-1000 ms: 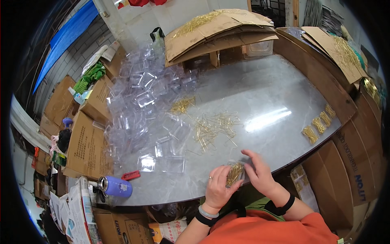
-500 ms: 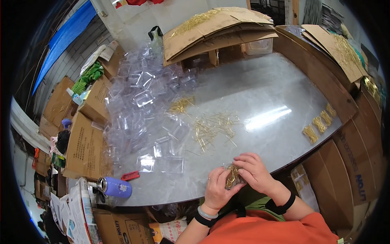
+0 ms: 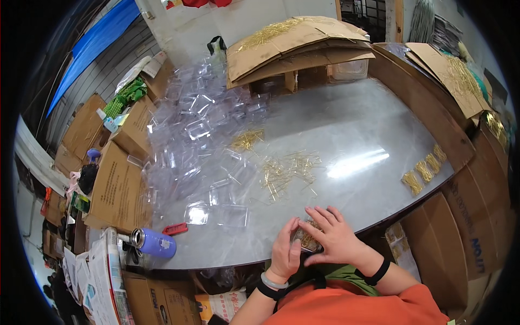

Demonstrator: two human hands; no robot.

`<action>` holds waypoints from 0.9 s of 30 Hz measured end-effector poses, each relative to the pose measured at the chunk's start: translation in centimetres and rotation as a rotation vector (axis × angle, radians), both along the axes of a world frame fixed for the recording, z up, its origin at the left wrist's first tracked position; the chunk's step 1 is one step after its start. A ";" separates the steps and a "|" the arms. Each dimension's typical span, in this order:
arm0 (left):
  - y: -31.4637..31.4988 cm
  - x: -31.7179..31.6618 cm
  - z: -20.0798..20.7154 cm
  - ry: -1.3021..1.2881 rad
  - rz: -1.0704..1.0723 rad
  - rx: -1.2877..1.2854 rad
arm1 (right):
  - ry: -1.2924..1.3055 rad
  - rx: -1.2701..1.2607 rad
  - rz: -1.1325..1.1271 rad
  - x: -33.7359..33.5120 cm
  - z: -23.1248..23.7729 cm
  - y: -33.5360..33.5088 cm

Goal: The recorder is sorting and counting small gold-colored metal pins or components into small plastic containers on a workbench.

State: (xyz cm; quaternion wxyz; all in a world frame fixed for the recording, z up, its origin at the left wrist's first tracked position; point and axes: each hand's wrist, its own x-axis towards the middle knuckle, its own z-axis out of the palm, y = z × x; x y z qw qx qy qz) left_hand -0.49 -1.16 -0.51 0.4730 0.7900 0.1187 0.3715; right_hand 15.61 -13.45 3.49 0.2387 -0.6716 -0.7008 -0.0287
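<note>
A small clear plastic box (image 3: 306,241) with gold wire hooks in it sits between my hands at the table's near edge. My left hand (image 3: 284,253) is closed along the box's left side, its thumb near the front. Over the box's right and upper side lies my right hand (image 3: 342,241), fingers stretched out and a little apart, partly hiding the hooks. Farther up the table is a loose scatter of gold wire hooks (image 3: 287,172), with a denser heap of hooks (image 3: 247,140) beyond it. Several gold hook bundles (image 3: 424,171) lie in a row by the right edge.
Clear plastic boxes (image 3: 189,130) pile over the left of the grey table (image 3: 346,124). A purple bottle (image 3: 157,243) and a red tool-like object (image 3: 175,229) are at the near left. Cardboard sheets (image 3: 298,46) stand at the back; cartons (image 3: 122,187) line the left side.
My right hand's fingers have straightened and spread over the box, and my left fingers have straightened upward. The box has shifted slightly left. The whole view has shifted a little.
</note>
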 end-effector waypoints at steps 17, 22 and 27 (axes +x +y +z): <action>0.1 0.4 -0.2 0.051 0.212 -0.044 | 0.038 0.142 -0.414 -1.9 -1.2 2.1; 0.4 0.8 0.7 0.182 0.199 0.260 | 0.164 0.004 -0.328 -2.2 -0.5 1.8; 0.5 1.5 2.0 0.285 0.083 0.400 | 0.600 0.031 -0.138 0.5 -1.4 0.1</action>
